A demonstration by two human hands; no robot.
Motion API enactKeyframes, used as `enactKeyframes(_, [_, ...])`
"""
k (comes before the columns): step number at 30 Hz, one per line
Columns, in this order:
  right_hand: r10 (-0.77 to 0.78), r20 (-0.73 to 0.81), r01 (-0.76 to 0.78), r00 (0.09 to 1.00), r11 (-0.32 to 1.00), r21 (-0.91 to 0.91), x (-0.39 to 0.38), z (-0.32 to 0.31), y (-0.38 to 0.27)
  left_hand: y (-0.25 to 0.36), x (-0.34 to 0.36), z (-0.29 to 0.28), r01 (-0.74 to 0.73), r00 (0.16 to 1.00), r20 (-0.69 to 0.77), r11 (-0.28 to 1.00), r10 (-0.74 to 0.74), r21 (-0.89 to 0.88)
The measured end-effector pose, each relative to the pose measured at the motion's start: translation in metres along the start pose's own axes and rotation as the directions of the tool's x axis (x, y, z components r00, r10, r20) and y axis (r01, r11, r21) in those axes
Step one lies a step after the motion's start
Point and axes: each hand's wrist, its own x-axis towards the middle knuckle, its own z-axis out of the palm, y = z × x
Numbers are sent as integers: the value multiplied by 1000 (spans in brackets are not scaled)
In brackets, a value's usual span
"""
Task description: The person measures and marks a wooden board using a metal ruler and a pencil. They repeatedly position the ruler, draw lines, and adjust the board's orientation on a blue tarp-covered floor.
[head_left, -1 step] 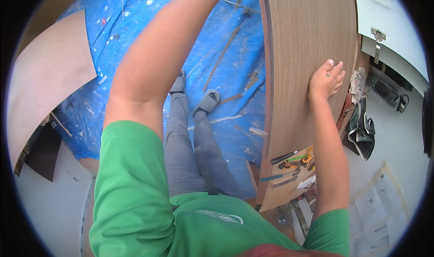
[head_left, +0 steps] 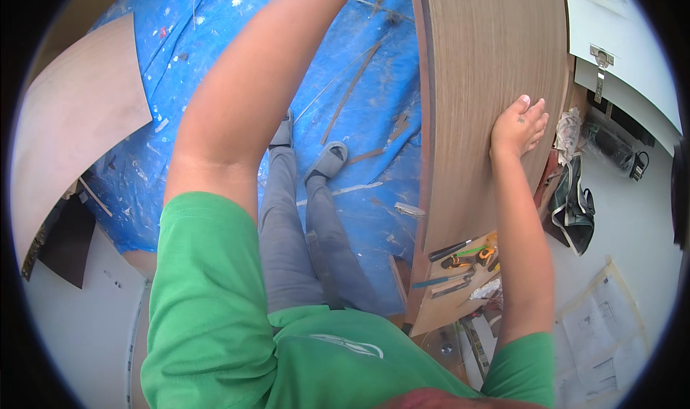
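A wood-veneer panel with a darker, reddish long edge runs down the right of centre. My right hand lies flat on its grained face near the right side, fingers stretched out and slightly spread. My left arm reaches up past the top edge of the picture beside the panel's left edge, so my left hand is out of sight. Below the panel, hand tools lie on a light board, among them a yellow-and-black one and a blue strip-like one.
A blue sheet covers the floor under my feet, with offcut strips on it. A pale curved-looking board sits at left. At right are a white panel with a hinge, a black bag and paper drawings.
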Motion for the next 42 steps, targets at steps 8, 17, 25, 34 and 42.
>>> enactKeyframes(8, [4, -20, -4, 1000, 1000, 6, 4, 3, -1, 40, -113, -29, -400, 914, 88, 916, 396, 34])
enactKeyframes(17, [14, -13, -14, 1000, 1000, 4, 6, 1, -1, 30, -82, -33, 12, 991, 134, 992, -29, 124])
enactKeyframes(25, [22, 19, -23, 1000, 999, 27, 1, -3, -9, -1, -2, 10, 32, 997, -60, 973, -47, -227])
enactKeyframes(34, [17, 12, -17, 1000, 999, 33, 3, -3, -8, 57, -144, -41, -412, 898, 186, 910, 398, 39])
enactKeyframes(42, [22, 4, -22, 1000, 1000, 17, 5, 0, -5, 101, -285, -74, -302, 734, 538, 909, 415, -288])
